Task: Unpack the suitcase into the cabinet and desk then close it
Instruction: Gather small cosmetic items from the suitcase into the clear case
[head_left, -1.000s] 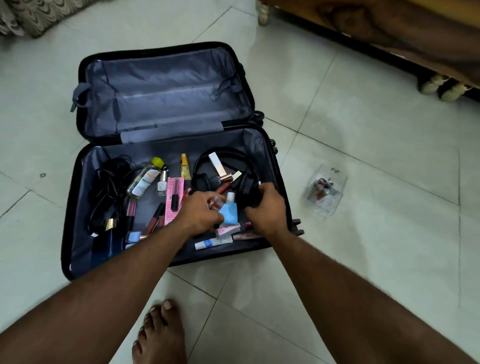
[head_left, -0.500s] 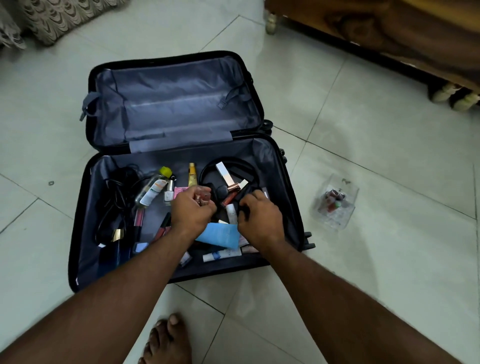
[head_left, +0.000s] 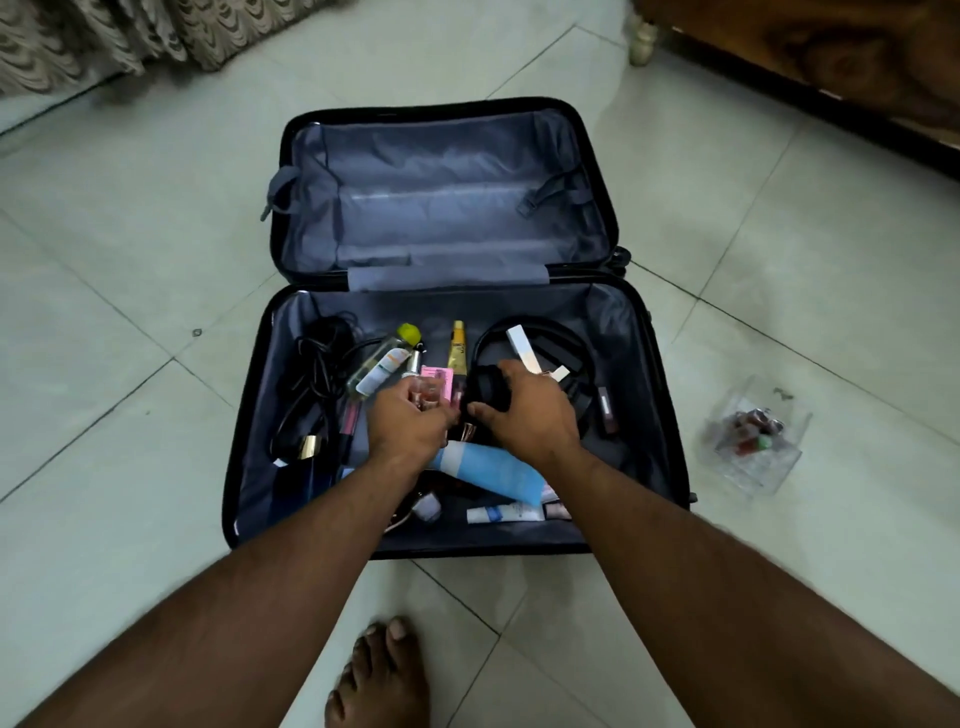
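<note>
A black suitcase (head_left: 249, 415) lies open on the tiled floor, its grey-lined lid (head_left: 441, 197) flat behind it. Inside lie black headphones (head_left: 540, 338), black cables (head_left: 317, 364), a clear bottle with a green cap (head_left: 387, 358), a yellow tube (head_left: 457, 348), a pink packet (head_left: 434, 375), a blue tube (head_left: 498, 473) and several small cosmetics. My left hand (head_left: 410, 421) holds a small clear glass bottle (head_left: 426, 397) over the middle of the case. My right hand (head_left: 524, 410) grips the headphones' left ear cup (head_left: 488, 389).
A clear plastic box (head_left: 753, 441) with small bottles sits on the floor right of the suitcase. Dark wooden furniture (head_left: 831, 57) on pale feet stands at the top right. Patterned fabric (head_left: 104, 41) hangs at the top left. My bare foot (head_left: 379, 675) is near the bottom edge.
My left hand has lifted the small glass bottle out of the pile. My right hand has moved left onto the headphone ear cup. The blue tube now lies uncovered below my hands.
</note>
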